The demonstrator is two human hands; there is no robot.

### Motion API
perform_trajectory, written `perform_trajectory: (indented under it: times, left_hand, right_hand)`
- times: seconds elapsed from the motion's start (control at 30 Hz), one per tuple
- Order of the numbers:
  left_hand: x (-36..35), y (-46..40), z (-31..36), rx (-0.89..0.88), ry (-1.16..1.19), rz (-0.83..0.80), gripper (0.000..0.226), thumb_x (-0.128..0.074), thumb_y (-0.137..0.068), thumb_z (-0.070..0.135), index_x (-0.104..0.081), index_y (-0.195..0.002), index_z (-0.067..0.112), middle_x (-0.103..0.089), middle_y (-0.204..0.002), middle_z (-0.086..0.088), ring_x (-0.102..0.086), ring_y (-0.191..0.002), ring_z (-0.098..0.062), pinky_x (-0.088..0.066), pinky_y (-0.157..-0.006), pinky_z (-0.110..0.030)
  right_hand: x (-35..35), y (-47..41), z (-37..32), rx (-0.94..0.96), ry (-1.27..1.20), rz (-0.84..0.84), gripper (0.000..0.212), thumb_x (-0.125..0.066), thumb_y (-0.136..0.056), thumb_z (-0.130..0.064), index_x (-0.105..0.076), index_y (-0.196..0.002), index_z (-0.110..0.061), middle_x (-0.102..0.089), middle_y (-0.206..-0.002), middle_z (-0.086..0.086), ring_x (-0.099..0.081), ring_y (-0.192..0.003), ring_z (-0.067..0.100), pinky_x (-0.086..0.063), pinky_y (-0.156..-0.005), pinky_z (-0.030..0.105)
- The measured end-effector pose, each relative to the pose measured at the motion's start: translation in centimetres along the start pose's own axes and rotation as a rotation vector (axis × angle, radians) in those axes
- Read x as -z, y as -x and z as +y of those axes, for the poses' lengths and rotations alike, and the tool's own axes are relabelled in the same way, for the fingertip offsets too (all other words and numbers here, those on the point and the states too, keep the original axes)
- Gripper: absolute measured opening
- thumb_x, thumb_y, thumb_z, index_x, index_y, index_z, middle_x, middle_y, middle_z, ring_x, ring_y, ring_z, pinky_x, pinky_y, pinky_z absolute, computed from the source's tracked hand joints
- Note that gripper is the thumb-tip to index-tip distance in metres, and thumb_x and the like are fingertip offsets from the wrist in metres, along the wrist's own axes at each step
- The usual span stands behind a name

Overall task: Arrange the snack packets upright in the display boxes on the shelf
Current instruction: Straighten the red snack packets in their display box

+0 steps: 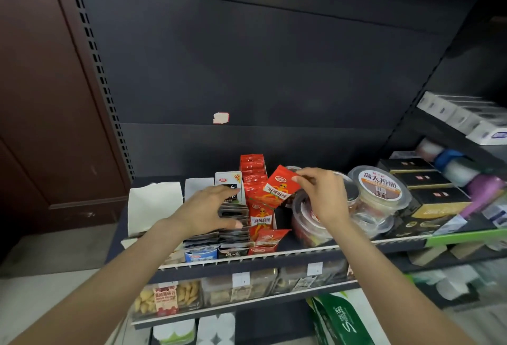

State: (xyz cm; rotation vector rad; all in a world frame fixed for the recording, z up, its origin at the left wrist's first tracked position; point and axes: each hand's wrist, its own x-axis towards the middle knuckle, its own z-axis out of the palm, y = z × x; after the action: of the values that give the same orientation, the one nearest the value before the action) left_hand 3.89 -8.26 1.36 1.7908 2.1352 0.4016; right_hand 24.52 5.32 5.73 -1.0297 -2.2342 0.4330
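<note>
Right grip (319, 193) pinches a glossy red foil packet (279, 188) by its corner; left grip (211, 211), fingers spread, presses flat grey packets (233, 211).

Above shelf (274, 255): open air before the dark back panel (247, 70).
Left end: white display boxes (153, 207) stand close together.
Middle: red packet row (253, 177) rises tall.
Right end: round tubs (381, 193) and black boxes (428, 182) crowd it.

I see right hand (319, 196) pinching tilted red packet (280, 188) by top corner, above red display box (258, 202). Left hand (211, 211) rests on grey packets (233, 224) in neighbouring box, fingers spread. Clear round tubs (380, 191) just right on shelf (274, 258).
</note>
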Motion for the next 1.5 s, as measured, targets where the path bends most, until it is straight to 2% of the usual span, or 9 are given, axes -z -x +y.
perform_trajectory:
  times: [0.23, 0.4, 0.57, 0.83, 1.0, 1.2, 1.33, 1.43, 1.5]
  left_hand:
    - [-1.4, 0.1, -1.4, -0.002, -0.128, -0.106, 0.097, -0.063, -0.072, 0.068, -0.019, -0.149, 0.029, -0.022, -0.156, 0.005, -0.019, -0.142, -0.016, -0.016, -0.114, -0.035]
    - [-1.7, 0.1, -1.8, -0.014, -0.081, -0.112, 0.094, -0.064, -0.073, 0.065, -0.020, -0.149, 0.030, -0.024, -0.155, 0.006, -0.024, -0.140, -0.015, -0.021, -0.115, -0.037]
    - [-1.8, 0.1, -1.9, -0.011, -0.052, -0.132, 0.094, -0.065, -0.074, 0.063, -0.020, -0.149, 0.030, -0.025, -0.154, 0.006, -0.028, -0.138, -0.016, -0.025, -0.113, -0.042]
    - [-1.7, 0.3, -1.6, -0.016, -0.078, -0.136, 0.092, -0.064, -0.076, 0.062, -0.019, -0.149, 0.029, -0.028, -0.153, 0.004, -0.031, -0.136, -0.017, -0.026, -0.112, -0.036]
    - [-1.9, 0.6, -1.4, -0.010, -0.046, -0.124, 0.091, -0.065, -0.076, 0.060, -0.021, -0.149, 0.027, -0.030, -0.151, 0.004, -0.032, -0.136, -0.016, -0.025, -0.112, -0.034]
    - [-1.9, 0.7, -1.1, 0.005, -0.071, -0.117, 0.089, -0.064, -0.077, 0.060, -0.022, -0.149, 0.027, -0.024, -0.154, 0.004, -0.025, -0.139, -0.017, -0.021, -0.114, -0.037]
    - [-2.1, 1.1, -0.8, 0.027, -0.075, -0.063, 0.086, -0.062, -0.079, 0.058, -0.022, -0.148, 0.026, -0.024, -0.154, 0.004, -0.022, -0.140, -0.017, -0.017, -0.113, -0.035]
    - [-2.3, 1.3, -0.5, 0.026, -0.074, -0.026, 0.081, -0.060, -0.082, 0.057, -0.025, -0.148, 0.026, -0.027, -0.153, 0.004, -0.025, -0.138, -0.017, -0.019, -0.113, -0.036]
    - [-2.5, 1.3, -0.3, 0.037, -0.069, 0.011, 0.077, -0.057, -0.083, 0.057, -0.028, -0.147, 0.025, -0.030, -0.151, 0.005, -0.028, -0.137, -0.017, -0.020, -0.112, -0.036]
  right_hand:
    - [-2.3, -0.3, 0.1, 0.056, 0.130, -0.253, 0.020, -0.059, -0.092, -0.020, -0.071, -0.108, -0.018, -0.071, -0.104, 0.002, -0.066, -0.094, 0.021, -0.052, -0.080, 0.036]
    - [-2.2, -0.8, -0.3, 0.070, 0.162, -0.281, 0.026, -0.050, -0.096, -0.015, -0.068, -0.114, -0.020, -0.069, -0.110, 0.002, -0.063, -0.101, 0.022, -0.051, -0.082, 0.035]
    - [-2.6, -1.0, 0.3, 0.088, 0.082, -0.275, 0.023, -0.055, -0.093, -0.011, -0.069, -0.111, -0.015, -0.070, -0.108, 0.005, -0.065, -0.099, 0.020, -0.052, -0.085, 0.035]
    - [-5.2, -2.1, 0.0, 0.084, 0.005, -0.302, 0.023, -0.058, -0.091, -0.016, -0.068, -0.112, -0.017, -0.068, -0.112, 0.004, -0.062, -0.105, 0.017, -0.053, -0.089, 0.039]
    - [-7.1, -0.7, 1.8, 0.035, 0.180, -0.493, 0.023, -0.060, -0.091, -0.018, -0.069, -0.112, -0.021, -0.065, -0.118, 0.002, -0.061, -0.107, 0.018, -0.051, -0.092, 0.039]
    - [-6.6, -0.1, 2.1, -0.025, 0.156, -0.513, 0.032, -0.057, -0.092, -0.023, -0.061, -0.124, -0.022, -0.061, -0.126, 0.003, -0.059, -0.111, 0.019, -0.051, -0.093, 0.040]
    - [-4.6, 1.2, 1.6, 0.025, 0.043, -0.401, 0.032, -0.060, -0.091, -0.026, -0.062, -0.122, -0.019, -0.063, -0.119, 0.001, -0.060, -0.101, 0.010, -0.049, -0.088, 0.025]
    - [-3.6, 2.7, 1.0, 0.026, -0.034, -0.544, 0.035, -0.063, -0.086, -0.034, -0.064, -0.118, -0.021, -0.065, -0.116, -0.005, -0.058, -0.097, 0.002, -0.045, -0.083, 0.014]
    - [-3.5, 3.3, 0.8, 0.017, 0.006, -0.646, 0.040, -0.068, -0.082, -0.035, -0.063, -0.120, -0.023, -0.063, -0.120, -0.004, -0.058, -0.105, 0.008, -0.048, -0.092, 0.026]
